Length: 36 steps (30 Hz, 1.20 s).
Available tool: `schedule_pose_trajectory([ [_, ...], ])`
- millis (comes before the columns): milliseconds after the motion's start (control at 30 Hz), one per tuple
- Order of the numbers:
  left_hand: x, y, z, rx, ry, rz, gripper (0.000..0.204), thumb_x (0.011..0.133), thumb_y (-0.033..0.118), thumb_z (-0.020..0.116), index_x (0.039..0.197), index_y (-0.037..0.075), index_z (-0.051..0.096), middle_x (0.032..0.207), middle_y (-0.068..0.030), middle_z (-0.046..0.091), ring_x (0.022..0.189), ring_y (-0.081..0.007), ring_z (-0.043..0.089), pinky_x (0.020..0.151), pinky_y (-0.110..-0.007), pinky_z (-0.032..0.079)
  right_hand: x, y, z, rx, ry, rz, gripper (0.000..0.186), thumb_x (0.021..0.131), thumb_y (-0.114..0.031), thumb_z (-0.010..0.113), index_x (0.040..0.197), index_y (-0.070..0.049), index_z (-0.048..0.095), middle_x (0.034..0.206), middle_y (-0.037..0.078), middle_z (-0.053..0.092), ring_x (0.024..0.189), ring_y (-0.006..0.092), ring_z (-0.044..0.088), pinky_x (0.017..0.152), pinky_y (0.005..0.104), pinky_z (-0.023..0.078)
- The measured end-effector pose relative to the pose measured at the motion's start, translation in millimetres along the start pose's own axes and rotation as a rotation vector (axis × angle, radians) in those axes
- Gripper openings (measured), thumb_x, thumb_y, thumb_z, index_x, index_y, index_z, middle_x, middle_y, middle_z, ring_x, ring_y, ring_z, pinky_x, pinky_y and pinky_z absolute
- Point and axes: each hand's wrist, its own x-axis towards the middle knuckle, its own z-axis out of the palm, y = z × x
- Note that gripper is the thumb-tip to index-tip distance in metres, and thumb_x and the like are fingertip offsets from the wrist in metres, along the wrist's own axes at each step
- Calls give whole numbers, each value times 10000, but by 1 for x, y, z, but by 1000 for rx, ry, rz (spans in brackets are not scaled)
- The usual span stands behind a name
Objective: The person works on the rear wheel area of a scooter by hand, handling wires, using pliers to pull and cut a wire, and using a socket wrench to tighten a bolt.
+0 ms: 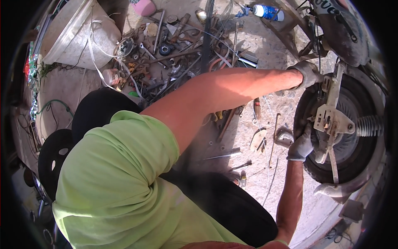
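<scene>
My left hand (pixel 307 75), in a grey work glove, reaches to the upper left of the wheel assembly, fingers curled by a dark cable and the top of a pale metal arm (pixel 333 93); what they grip is hidden. My right hand (pixel 302 142), also gloved, is bent against the left side of the wheel, beside a cream metal bracket (pixel 324 117); its fingertips are partly hidden. The black tyre (pixel 362 157) has a ribbed spring (pixel 369 125) at its right and a curved fender (pixel 338 191) below.
Many tools and metal parts (pixel 174 54) litter the concrete floor. A dirty white bucket (pixel 78 37) stands upper left, near a pink container (pixel 143 6). A blue-and-white bottle (pixel 268 12) lies at the top. A dark vehicle body (pixel 342 37) hangs over the wheel.
</scene>
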Motion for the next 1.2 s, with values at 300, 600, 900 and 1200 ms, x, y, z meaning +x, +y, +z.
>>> schedule_pose_trajectory([
  [300,-6,9,1,31,-24,4,374,841,338,819,1046,28,777,1008,-116,769,938,-209,706,884,-340,536,19,40,-26,-364,5,-317,480,1050,-222,404,1392,70,571,1332,132,659,1192,229,628,1062,316,456],
  [600,3,-4,-1,-15,39,-31,417,790,333,853,1093,58,770,1062,-113,760,963,-205,700,884,-338,544,20,40,-21,-128,-183,-250,410,1014,-132,494,1379,51,531,1146,114,654,935,199,628,774,303,517],
  [900,-7,4,4,-84,-6,34,523,842,266,815,1327,139,670,1116,-137,748,996,-223,704,892,-342,558,-20,-13,4,235,-36,-56,300,1046,-226,564,1166,30,665,981,45,685,785,93,547,683,247,432],
  [1200,-47,4,-4,-22,-164,-105,491,909,392,741,1211,6,720,1171,-155,739,1068,-236,677,968,-353,507,-13,-8,-11,107,-115,-151,337,1056,-258,565,1164,52,641,1048,74,675,842,108,557,743,260,440],
])
